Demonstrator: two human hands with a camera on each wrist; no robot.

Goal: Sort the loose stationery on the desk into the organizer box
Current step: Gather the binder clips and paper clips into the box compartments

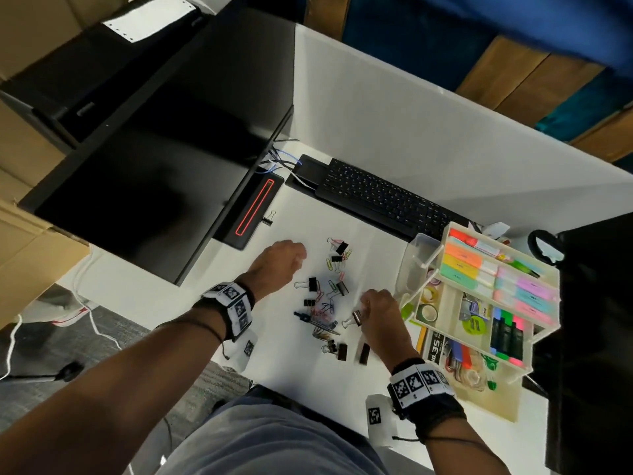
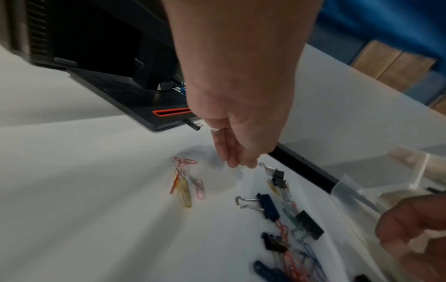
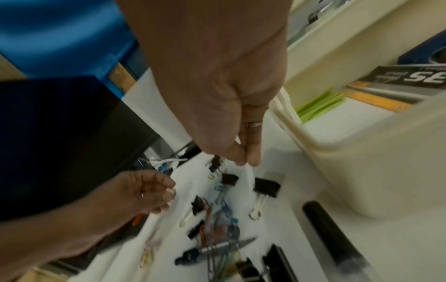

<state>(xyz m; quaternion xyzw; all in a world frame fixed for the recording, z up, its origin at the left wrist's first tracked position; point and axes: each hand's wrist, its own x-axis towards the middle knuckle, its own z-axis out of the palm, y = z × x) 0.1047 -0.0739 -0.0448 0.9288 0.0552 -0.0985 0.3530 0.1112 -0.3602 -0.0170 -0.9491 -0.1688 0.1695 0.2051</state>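
Observation:
Loose black binder clips and coloured paper clips [image 1: 329, 296] lie scattered on the white desk between my hands. My left hand [image 1: 284, 258] hovers left of the pile with its fingers [image 2: 231, 154] hanging loosely curled and holding nothing, above a few paper clips [image 2: 184, 183]. My right hand [image 1: 376, 303] is at the pile's right edge, its straight fingers [image 3: 251, 152] pointing down. A binder clip [image 3: 266, 188] lies on the desk just beside them, untouched. The white tiered organizer box [image 1: 503, 406] stands to the right, with highlighters, tape and sticky notes in it.
A black monitor [image 1: 154, 166] on a base with a red slot [image 1: 253, 210] fills the left. One stray binder clip [image 1: 269, 219] lies at that base. A black keyboard [image 1: 383, 197] sits behind the pile. A dark bulky object [image 1: 596, 337] stands right of the organizer.

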